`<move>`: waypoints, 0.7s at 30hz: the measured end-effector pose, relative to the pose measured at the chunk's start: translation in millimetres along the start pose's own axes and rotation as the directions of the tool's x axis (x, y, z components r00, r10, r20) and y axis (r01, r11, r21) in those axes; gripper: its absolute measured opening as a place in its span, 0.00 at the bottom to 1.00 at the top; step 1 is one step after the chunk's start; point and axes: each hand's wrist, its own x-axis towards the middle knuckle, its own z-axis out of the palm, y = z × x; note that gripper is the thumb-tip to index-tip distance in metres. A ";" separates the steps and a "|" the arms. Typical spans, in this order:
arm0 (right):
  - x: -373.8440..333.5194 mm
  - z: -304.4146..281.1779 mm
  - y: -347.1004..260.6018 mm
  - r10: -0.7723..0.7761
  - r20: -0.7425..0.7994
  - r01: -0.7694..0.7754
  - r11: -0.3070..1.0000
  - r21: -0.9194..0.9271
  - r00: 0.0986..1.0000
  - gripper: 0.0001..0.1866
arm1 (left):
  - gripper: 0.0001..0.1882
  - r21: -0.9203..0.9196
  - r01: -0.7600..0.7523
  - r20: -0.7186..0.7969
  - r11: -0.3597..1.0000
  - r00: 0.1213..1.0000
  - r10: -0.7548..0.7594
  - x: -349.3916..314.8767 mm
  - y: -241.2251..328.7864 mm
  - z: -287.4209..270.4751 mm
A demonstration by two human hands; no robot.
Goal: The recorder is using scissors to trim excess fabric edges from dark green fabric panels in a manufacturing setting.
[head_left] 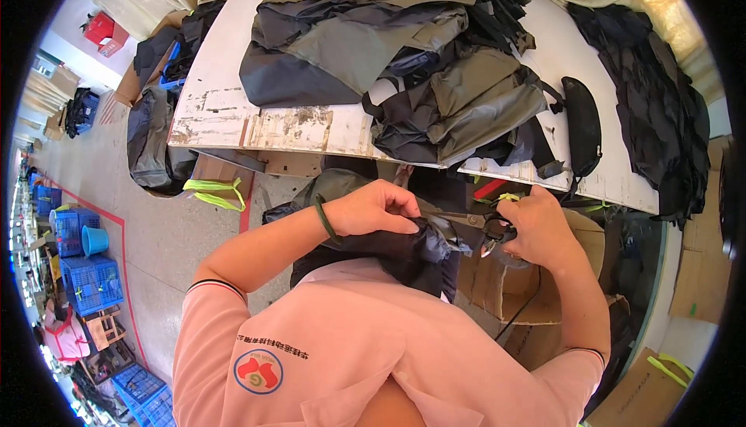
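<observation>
My left hand [377, 211] is closed on a piece of dark fabric [400, 252] in front of my chest, thumb pressed against the fingers. A green bangle [326, 219] circles that wrist. My right hand [536, 229] is closed round a small black-handled tool [499, 231] with a shiny metal tip; its exact kind is hard to make out. A bit of yellow-green ribbon shows by the fingers. The tool is just right of a grey, crumpled end of the fabric [444, 234]; I cannot tell whether they touch.
Ahead, a worn white table [210, 108] bears heaped dark and olive fabric pieces [334, 46] and a black zipped pouch [581, 128]. An open cardboard box [536, 314] stands below my right hand. Blue crates [89, 279] line the floor at left; dark fabric [653, 101] hangs at right.
</observation>
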 end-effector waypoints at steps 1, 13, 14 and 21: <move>-0.3 0.8 2.8 0.004 -0.005 -0.004 1.000 -0.004 1.000 0.19 | 0.06 0.031 0.000 -0.020 1.000 1.000 0.000 0.1 1.6 -2.9; 22.4 29.2 73.4 0.664 -0.290 -0.391 0.678 0.622 0.689 0.25 | 0.12 0.500 0.303 -0.860 0.811 0.062 0.507 -371.7 81.4 -277.4; 40.6 32.8 85.9 0.671 -0.328 -0.360 0.672 0.647 0.665 0.25 | 0.14 0.575 0.481 -0.711 0.662 -0.107 0.695 -469.0 93.1 -305.9; 100.7 50.3 142.2 0.811 -0.451 -0.510 0.584 0.631 0.371 0.25 | 0.27 0.280 0.956 -0.426 0.091 0.039 0.904 -421.5 106.1 -323.8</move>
